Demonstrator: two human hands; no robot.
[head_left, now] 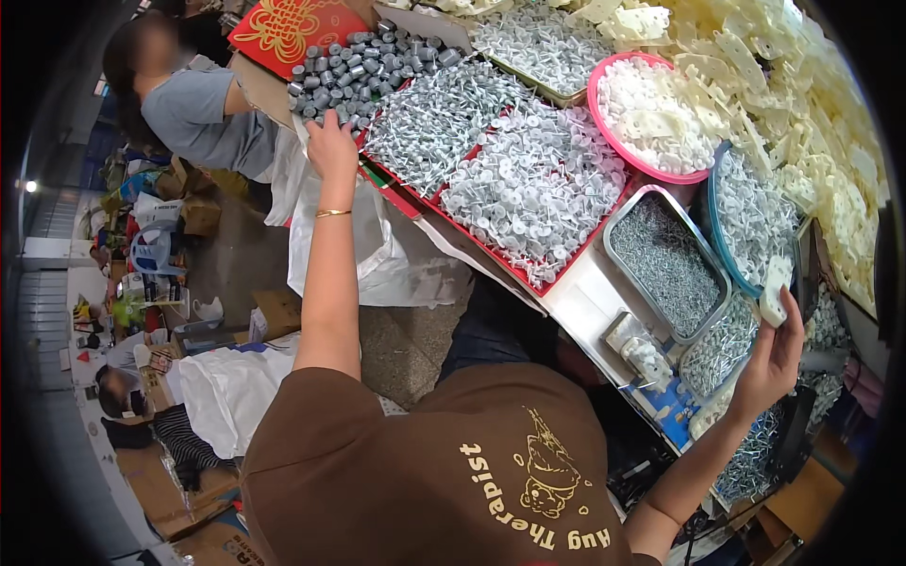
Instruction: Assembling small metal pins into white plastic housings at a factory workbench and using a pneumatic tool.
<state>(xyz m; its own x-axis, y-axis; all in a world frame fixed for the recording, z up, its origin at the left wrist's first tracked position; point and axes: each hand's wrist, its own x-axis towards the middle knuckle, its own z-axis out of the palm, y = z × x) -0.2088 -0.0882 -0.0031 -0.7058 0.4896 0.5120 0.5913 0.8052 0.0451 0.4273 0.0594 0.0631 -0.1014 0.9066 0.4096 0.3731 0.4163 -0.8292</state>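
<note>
My left hand (pixel 332 149) reaches to the near edge of a cardboard box of grey cylindrical pieces (pixel 363 71). Its fingers are bent and somewhat apart at the pieces; the fingertips are partly hidden, and I see nothing held. Off to the right, my right hand (pixel 769 366) is closed on a white plastic piece (pixel 777 288), long and flat, which stands up from the fingertips. Below that hand are trays of small metal screws (pixel 722 349). Beside the cylinders lies a red tray section of silvery screws (pixel 439 123), next to white round-headed plastic pieces (pixel 533 184).
A pink basin (pixel 661 174) of white parts and a blue basin (pixel 722 250) stand at right, before a heap of cream plastic pieces (pixel 812 123). A metal tray (pixel 618 241) holds tiny screws. Another person (pixel 203 113) sits at far left beyond a white bag (pixel 340 245).
</note>
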